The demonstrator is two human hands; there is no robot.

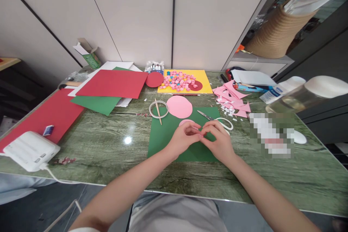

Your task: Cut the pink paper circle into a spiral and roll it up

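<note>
My left hand and my right hand meet fingertip to fingertip above a green sheet of paper. Both are closed in a pinch; a tiny pinkish bit may be between the tips, too small to name. Partly hidden behind my left fingers lies a small pink paper circle. A larger pink paper circle is just beyond it. Scissors with white handles lie open past my right hand. To the left, a pale ring lies around a pointed wooden stick.
Small pink, yellow and blue balls cover a yellow sheet at the back. Pink paper scraps lie right, near a clear bottle. Red sheets and a white charger-like box with a cable are left.
</note>
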